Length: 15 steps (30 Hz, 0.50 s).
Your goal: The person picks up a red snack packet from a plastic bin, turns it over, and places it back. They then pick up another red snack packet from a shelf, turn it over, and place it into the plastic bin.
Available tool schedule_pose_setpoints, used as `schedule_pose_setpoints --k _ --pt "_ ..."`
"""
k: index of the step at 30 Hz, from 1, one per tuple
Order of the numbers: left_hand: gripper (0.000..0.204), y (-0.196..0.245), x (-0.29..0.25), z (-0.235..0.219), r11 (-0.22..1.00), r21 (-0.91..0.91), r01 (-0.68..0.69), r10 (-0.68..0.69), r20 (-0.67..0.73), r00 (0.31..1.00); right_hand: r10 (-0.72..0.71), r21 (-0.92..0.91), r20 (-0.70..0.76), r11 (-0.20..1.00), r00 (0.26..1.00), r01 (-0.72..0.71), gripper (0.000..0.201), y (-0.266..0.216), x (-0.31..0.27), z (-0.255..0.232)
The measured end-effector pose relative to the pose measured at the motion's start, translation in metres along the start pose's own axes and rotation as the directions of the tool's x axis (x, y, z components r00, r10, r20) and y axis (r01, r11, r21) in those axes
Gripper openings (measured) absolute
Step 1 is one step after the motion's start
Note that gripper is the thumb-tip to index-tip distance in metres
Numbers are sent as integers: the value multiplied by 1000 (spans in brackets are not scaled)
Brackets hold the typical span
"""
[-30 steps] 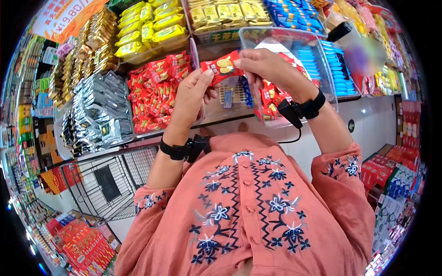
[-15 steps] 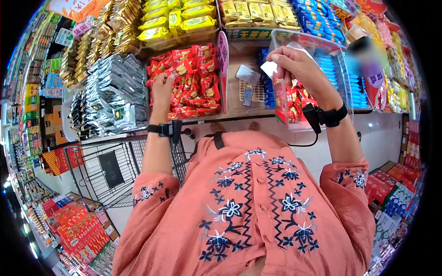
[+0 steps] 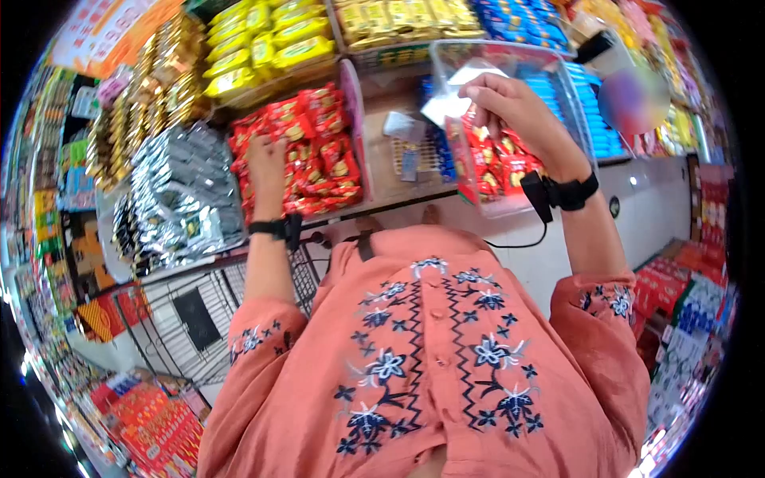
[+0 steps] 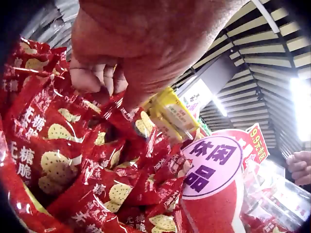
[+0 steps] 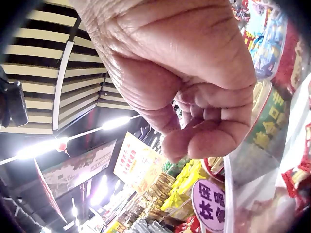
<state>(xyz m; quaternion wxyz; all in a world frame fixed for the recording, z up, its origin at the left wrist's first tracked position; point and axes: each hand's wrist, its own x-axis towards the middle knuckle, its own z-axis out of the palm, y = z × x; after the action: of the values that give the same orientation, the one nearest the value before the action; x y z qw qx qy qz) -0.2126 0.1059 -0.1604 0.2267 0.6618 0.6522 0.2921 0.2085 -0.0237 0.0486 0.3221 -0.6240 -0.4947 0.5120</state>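
Many red biscuit packets (image 3: 331,163) fill a bin on the left, printed with pale round biscuits. My left hand (image 3: 265,171) is down among them near the bin's left side. In the left wrist view its fingers are curled and, with the thumb, pinch the crimped edge of one red packet (image 4: 141,124). My right hand (image 3: 510,111) hovers over a clear plastic bin (image 3: 506,209) holding more red packets (image 3: 494,163). Its fingers are loosely curled, with nothing between them in the right wrist view.
Silver packets (image 3: 187,191) lie left of the red ones; yellow packets (image 3: 271,44) and gold packets (image 3: 406,20) stand behind. Between the bins is a wooden tray (image 3: 382,179) with small white packages (image 3: 404,127). A shopping cart (image 3: 199,319) stands below left.
A second ago both hands held one red packet between the bins. The hands have since parted: the left moved down into the left red packets, the right went over the clear bin and let the packet go.
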Motion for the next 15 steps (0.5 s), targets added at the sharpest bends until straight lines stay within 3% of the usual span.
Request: schedule_pose_setpoints --k 1,3,5,9,15 --pt "30 0 2 -5 998 -26 64 -62 63 996 -11 3 1 1000 1000 11 26 5 1 -10" --pt "33 4 3 -11 995 22 -100 102 -85 991 -41 -8 -53 999 998 40 25 6 -4 -27" --pt "36 32 -9 -17 970 -224 -96 70 -122 990 -63 -55 -105 997 993 58 23 21 -1 -47" --pt "31 120 -37 -29 871 -488 55 -47 30 998 6 -192 -78 981 997 -21 24 44 9 -61" --pt "28 202 -67 -17 819 -570 66 44 177 983 125 -464 124 884 984 -54 32 81 38 -52"
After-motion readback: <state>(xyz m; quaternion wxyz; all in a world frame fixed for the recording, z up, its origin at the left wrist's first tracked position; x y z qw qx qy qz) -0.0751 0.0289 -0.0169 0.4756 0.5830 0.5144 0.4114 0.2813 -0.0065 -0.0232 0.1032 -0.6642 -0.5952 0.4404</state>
